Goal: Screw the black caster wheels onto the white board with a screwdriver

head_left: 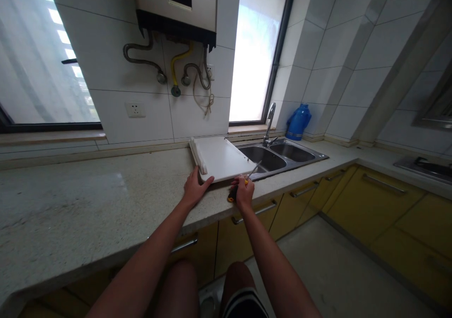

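Note:
A white panel (222, 158) with a raised strip along its left edge lies on the countertop, its right side reaching over the sink's edge. My left hand (195, 186) is at the panel's near left corner, thumb on the front edge and fingers round the side. In my right hand (244, 190) is a screwdriver (253, 169) with a black and orange handle, its shaft pointing up and to the right over the panel's near right corner. Small dark fittings dot the panel's right edge.
The double steel sink (268, 160) with its tap (270, 120) lies right of the panel. A blue thermos jug (298, 122) stands behind it in the corner. Above hangs a water heater (176, 7) with hoses. Yellow cabinets (233, 247) with handles run below the speckled countertop (88, 205).

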### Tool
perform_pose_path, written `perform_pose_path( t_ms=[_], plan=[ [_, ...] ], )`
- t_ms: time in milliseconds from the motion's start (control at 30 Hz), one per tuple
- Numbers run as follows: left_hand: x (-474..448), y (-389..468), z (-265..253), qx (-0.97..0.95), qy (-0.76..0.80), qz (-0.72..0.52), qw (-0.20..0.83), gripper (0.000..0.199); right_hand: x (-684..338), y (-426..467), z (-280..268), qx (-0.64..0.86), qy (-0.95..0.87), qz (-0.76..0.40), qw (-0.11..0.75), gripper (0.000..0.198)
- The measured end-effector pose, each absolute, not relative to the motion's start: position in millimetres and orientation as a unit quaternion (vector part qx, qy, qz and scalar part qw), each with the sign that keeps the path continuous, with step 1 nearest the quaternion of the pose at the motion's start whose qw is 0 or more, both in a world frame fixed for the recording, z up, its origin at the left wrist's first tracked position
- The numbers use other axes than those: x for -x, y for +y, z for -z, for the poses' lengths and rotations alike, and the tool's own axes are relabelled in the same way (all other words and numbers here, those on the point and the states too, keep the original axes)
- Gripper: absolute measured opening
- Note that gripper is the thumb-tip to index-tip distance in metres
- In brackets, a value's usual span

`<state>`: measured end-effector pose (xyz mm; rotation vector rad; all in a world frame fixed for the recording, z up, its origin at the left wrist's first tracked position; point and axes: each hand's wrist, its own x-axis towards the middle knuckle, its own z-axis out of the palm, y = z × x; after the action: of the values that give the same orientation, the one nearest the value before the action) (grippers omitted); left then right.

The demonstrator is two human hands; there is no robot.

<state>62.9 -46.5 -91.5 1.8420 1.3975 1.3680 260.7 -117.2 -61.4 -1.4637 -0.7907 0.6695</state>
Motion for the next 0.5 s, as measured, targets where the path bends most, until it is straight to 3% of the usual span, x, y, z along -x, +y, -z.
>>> perform_pose_path(
  t_ms=[233, 500],
  plan=[
    [-65.3, -50.5, 90.0, -0.692, 0.506, -0.477, 0.195, 0.101, -265.0, -117.3, 63.7, 0.654, -0.378, -0.23, 0.614, 0.04],
    [-68.2, -56.3, 89.3, -0.708, 0.506, -0.456, 0.188, 0.104, -259.4, -126.5, 62.0, 0.627, -0.408, -0.26, 0.61, 0.039]
  ],
)
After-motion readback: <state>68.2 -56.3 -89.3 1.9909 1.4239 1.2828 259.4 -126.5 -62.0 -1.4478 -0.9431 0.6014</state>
